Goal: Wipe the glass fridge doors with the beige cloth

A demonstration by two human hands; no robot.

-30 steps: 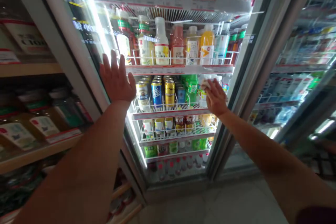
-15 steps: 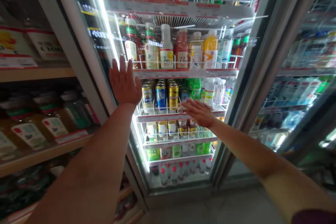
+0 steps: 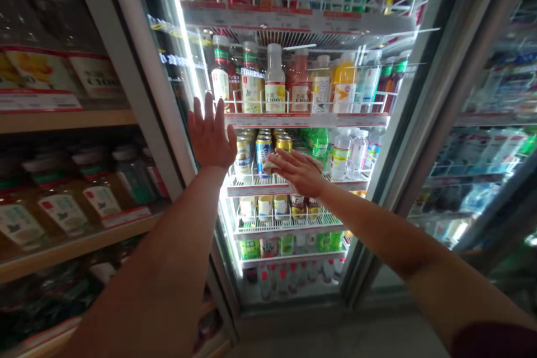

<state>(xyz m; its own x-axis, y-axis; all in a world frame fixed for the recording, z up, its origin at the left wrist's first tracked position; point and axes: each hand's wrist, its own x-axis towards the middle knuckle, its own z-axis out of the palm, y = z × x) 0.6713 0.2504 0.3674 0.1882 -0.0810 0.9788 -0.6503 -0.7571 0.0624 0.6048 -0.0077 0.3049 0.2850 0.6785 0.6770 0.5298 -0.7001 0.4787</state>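
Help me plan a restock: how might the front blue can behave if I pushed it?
The blue can looks metal, so probably stiff and perhaps slippery. Standing upright, it seems unlikely to roll unless knocked over. Pushed backward, it would probably meet the cans lined up behind it.

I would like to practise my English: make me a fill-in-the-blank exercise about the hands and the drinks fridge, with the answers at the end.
1. The left hand is spread, with its fingers pointing ____.
2. A pale cloth shows under the ____ hand.
3. The orange drink bottle stands on a shelf ____ the blue can.
4. The bright light strip is at the picture's ____ side of the shelves.

Missing words: up; right; above; left
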